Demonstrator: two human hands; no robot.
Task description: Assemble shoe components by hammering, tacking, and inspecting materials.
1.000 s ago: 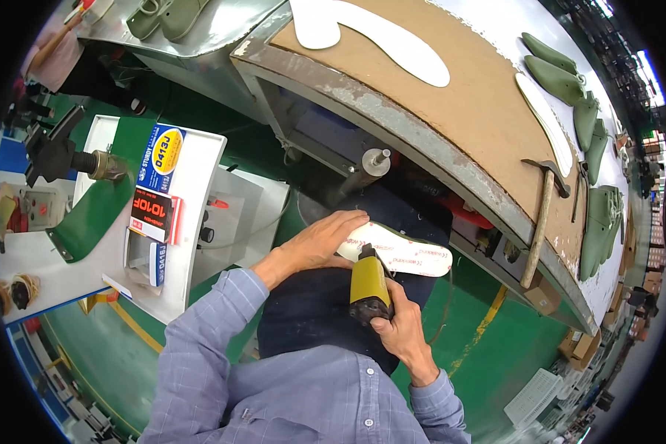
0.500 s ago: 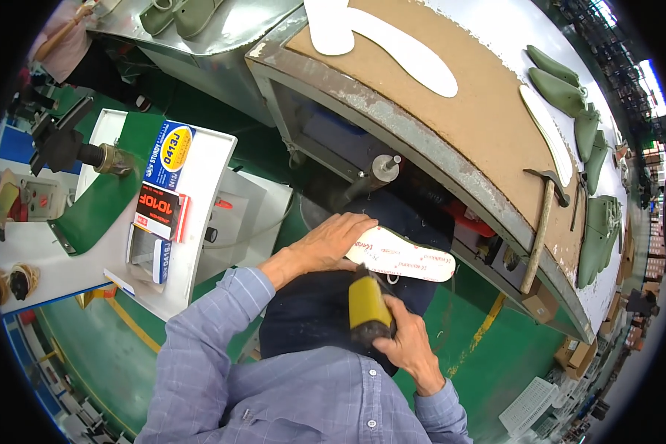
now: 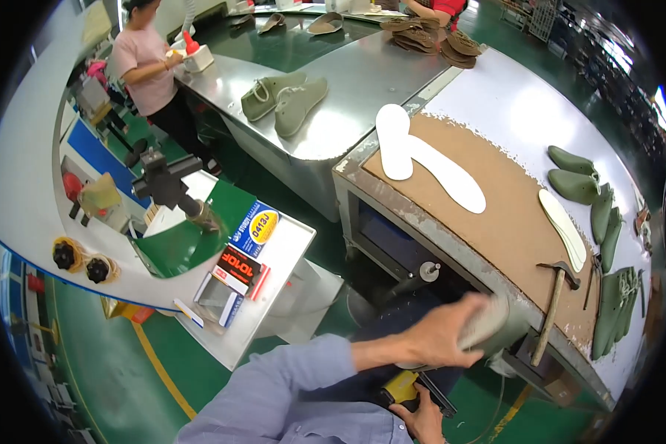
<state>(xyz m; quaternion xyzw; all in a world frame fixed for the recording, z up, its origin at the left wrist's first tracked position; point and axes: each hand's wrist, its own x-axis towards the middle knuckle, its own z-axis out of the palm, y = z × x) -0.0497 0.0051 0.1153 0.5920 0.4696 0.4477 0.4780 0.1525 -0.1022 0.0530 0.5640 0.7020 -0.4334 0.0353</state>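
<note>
My left hand reaches across to the right, its fingers and thumb curled about a green shoe upper with a pale face. Motion smears this piece and the fingertips, so its details are unclear. Lower down, close to my lap, my right hand is closed on a yellow and black staple gun, tilted with its dark end to the right. My left forearm passes above it and part of the tool is hidden. A pale edge shows beneath my left hand, too covered to name.
On the bench's brown board lie white insoles and a hammer. Several green uppers line its right side. A white shelf at left bears small boxes. A person stands beyond, near green shoes.
My view has tilted up and turned left. My left hand has left the red-printed insole and swung right, now at the green upper. The staple gun has dropped lower and turned in my right hand.
</note>
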